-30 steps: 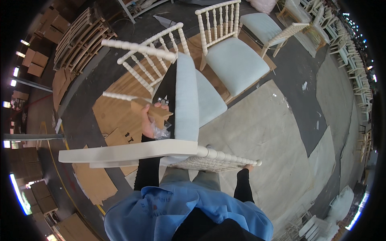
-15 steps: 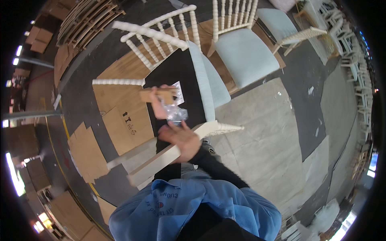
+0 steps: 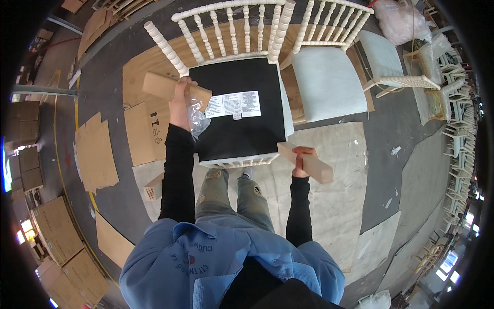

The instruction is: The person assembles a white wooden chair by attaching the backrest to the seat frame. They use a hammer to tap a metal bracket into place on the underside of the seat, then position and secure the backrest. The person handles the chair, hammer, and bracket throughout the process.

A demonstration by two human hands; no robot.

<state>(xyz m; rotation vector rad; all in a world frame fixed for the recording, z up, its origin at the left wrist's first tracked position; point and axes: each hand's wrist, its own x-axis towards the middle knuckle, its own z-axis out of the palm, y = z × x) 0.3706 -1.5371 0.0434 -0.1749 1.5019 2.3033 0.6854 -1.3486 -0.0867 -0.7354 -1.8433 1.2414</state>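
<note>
An upturned cream chair (image 3: 224, 9) lies in front of me, its black underside (image 3: 242, 136) facing up and bearing white printed labels (image 3: 234, 104). My left hand (image 3: 179, 107), over the chair's left side, is closed round a brown block-like piece (image 3: 160, 85), perhaps folded cardboard. A crumpled clear plastic bag (image 3: 198, 122) hangs beside those fingers. At the near right corner my right hand (image 3: 302, 160) is wrapped round the square front leg (image 3: 320, 171) of the chair. The other front leg (image 3: 153, 189) shows partly behind my left sleeve.
Two upright cream chairs with pale blue seats (image 3: 329, 85) (image 3: 381, 59) stand at the right. Cardboard sheets (image 3: 95, 152) cover parts of the grey floor. Wrapped plastic (image 3: 399, 23) lies at the far right, near many stacked chairs (image 3: 458, 139). Cartons (image 3: 59, 232) stand left.
The chair has turned, so its underside now faces me squarely. My hands have parted: the left moved left with the brown piece and plastic bag, the right moved right onto a front leg.
</note>
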